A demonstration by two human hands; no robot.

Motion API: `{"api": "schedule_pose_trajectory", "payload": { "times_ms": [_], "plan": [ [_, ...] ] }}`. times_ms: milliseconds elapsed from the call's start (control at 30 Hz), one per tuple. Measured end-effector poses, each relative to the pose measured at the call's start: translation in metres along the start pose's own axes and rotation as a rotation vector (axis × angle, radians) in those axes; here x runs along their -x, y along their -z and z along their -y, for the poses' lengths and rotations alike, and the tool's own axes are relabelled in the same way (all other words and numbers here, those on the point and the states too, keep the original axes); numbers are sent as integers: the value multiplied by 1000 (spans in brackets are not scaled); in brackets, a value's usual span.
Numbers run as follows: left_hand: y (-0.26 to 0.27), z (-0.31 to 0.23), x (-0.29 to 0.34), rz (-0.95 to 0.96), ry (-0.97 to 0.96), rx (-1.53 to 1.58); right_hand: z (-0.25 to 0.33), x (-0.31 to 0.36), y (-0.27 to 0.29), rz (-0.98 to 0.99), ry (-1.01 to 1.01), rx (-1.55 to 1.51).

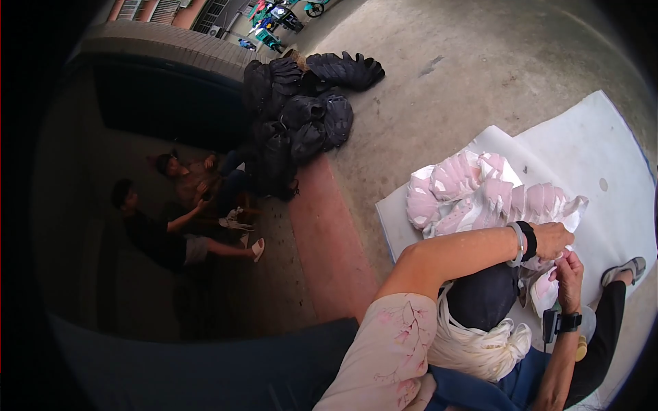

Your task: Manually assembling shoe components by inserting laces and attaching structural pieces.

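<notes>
My left hand (552, 240) is closed, its fingertips turned away; what they grip is hidden. Close below it, my right hand (569, 274) pinches the edge of a pink and white shoe upper (543, 293) that hangs over my lap. A small bit of white, perhaps a lace end, shows between the two hands. Across my lap lies a thick bundle of cream-white shoelaces (473, 349), beside a dark rounded cloth on my knee (483, 298). Just beyond my hands, rows of nested pink and white shoe uppers (456, 178) are heaped together.
White sheets (582, 147) cover the concrete floor under the uppers. A pile of black shoe uppers and dark bundles (305, 113) stands at the far left centre. Two people (161, 226) sit in the shade at left. A yellow-capped container (581, 348) is by my right forearm.
</notes>
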State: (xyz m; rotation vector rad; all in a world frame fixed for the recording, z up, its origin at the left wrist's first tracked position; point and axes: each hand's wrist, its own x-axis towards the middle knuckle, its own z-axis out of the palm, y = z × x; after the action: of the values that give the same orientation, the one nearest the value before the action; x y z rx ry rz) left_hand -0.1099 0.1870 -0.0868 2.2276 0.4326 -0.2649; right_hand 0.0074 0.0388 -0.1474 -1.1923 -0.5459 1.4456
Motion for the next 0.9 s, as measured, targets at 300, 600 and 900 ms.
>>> {"api": "schedule_pose_trajectory", "payload": {
  "times_ms": [300, 600, 900],
  "plan": [
    [1, -1, -2, -13, 32, 118, 7, -7, -12, -133, 98, -79],
    [-6, -1, -4, -13, -16, -151, 26, -6, -14, -228, 291, 693],
    [3, -10, 8, 148, 33, -235, -12, -29, 5, -273, 411, 954]
  ]
}}
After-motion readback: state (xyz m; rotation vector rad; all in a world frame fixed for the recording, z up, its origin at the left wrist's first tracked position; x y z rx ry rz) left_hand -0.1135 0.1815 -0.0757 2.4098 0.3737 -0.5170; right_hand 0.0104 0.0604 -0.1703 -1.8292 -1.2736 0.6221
